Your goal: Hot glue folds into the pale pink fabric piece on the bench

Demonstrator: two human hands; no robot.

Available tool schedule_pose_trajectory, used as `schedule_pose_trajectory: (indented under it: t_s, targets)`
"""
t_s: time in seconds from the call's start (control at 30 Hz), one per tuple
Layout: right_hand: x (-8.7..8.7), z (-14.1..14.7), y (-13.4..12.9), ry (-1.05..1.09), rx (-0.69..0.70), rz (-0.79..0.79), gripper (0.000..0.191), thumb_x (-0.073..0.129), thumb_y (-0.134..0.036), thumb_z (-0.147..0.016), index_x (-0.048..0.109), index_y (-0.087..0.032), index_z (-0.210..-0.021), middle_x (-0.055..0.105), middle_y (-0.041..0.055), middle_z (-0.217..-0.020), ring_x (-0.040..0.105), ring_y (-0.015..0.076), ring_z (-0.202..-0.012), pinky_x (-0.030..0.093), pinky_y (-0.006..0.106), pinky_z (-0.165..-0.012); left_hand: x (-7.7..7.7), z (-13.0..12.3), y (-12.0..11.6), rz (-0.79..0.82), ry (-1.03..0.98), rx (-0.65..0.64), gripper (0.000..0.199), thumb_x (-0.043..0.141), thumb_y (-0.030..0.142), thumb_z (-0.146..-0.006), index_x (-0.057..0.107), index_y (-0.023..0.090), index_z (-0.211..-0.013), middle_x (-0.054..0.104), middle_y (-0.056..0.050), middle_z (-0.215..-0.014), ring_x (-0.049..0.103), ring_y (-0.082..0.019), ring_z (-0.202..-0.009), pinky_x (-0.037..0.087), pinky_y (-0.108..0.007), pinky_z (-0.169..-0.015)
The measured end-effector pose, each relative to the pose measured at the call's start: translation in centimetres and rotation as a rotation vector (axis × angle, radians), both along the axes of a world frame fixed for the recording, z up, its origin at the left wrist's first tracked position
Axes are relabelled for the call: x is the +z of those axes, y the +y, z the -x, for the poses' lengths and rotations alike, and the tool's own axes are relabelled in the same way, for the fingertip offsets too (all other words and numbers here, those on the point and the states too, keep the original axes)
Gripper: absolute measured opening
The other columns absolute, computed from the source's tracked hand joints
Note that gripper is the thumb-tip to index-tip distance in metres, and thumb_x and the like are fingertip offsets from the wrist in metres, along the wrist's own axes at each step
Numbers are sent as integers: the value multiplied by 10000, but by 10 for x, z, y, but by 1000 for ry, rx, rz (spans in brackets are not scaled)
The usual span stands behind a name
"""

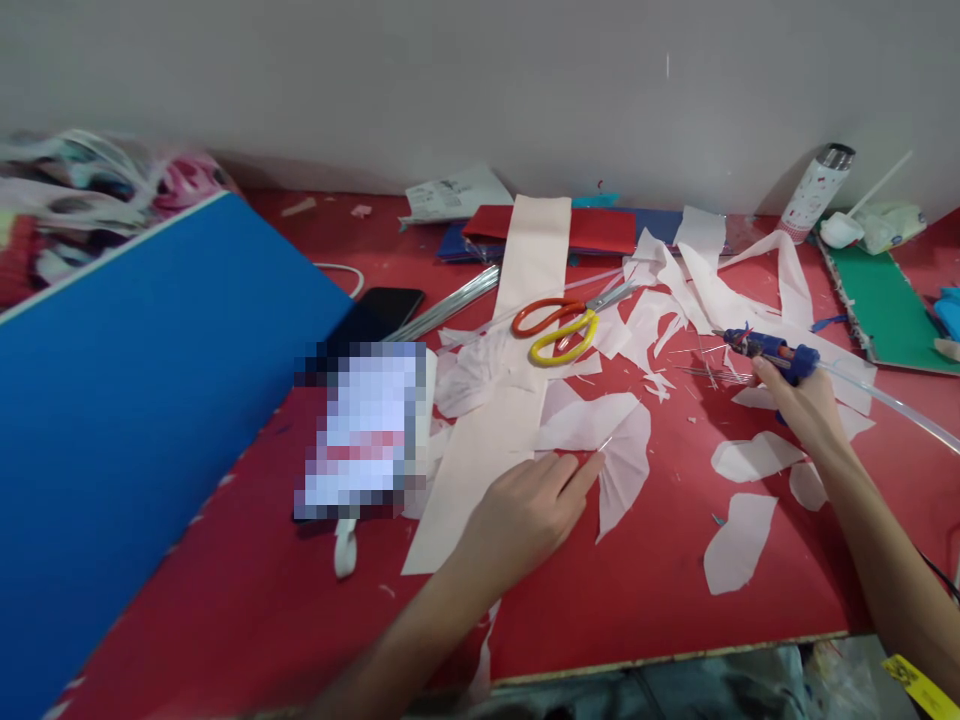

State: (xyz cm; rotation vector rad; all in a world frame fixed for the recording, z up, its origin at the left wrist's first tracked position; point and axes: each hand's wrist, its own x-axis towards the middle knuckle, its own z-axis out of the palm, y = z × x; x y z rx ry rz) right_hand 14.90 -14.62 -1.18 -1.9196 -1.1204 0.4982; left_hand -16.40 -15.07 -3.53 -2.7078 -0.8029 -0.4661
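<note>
My right hand (pixel 808 398) is wrapped around a blue hot glue gun (pixel 796 360), its nozzle pointing left and a long clear glue stick (pixel 892 396) trailing from its back. My left hand (pixel 529 505) is closed at the edge of a white pleated fabric petal (pixel 627 470), with a short thin wire showing by the fingertips; the exact pinch is partly hidden. Below the glue gun's tip lie several thin wires (pixel 716 375). Loose white petal pieces (pixel 741 540) rest on the red table (pixel 637 600) between my hands.
Scissors (pixel 562 335) with red and yellow handles lie across a long pale fabric strip (pixel 536 250). A blurred-screen device (pixel 367 430), a dark phone (pixel 386 308) and a large blue board (pixel 150 400) are on the left. A bottle (pixel 817 195) and green board (pixel 892 305) stand right.
</note>
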Motion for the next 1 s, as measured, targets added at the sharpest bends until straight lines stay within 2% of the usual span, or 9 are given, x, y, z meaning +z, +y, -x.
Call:
schedule_pose_trajectory:
  t_s: [0.43, 0.6, 0.8, 1.0]
  targets:
    - [1, 1, -1, 0, 21, -31, 334, 591, -470, -726, 651, -156, -822, 659, 50, -749, 594, 217, -710, 446, 329, -690, -4, 2, 1, -33, 21, 61, 326, 400, 57, -846, 601, 112, -1096, 564, -26, -684, 540, -156, -596, 390, -289, -530]
    - [0, 0, -1, -9, 27, -27, 339, 593, -493, -727, 642, -162, -782, 658, 52, -752, 589, 214, -716, 444, 320, -687, -3, 0, 0, -50, 61, 85, 313, 411, 51, -847, 595, 93, -1097, 562, -33, -689, 550, -159, -610, 389, -293, -540]
    - [0, -1, -1, -14, 28, -9, 317, 587, -497, -729, 627, -183, -712, 654, 47, -761, 585, 215, -731, 441, 321, -688, -4, -2, 0, 10, 101, 141, 343, 393, 71, -865, 560, 76, -1165, 554, -42, -678, 555, -166, -613, 391, -287, -531]
    - [0, -1, -1, -10, 34, 1, 320, 584, -493, -731, 640, -178, -732, 657, 47, -744, 598, 228, -742, 447, 329, -696, -5, -3, -1, 24, 119, 156, 323, 419, 66, -852, 577, 82, -1133, 572, -48, -697, 564, -176, -623, 409, -293, -543]
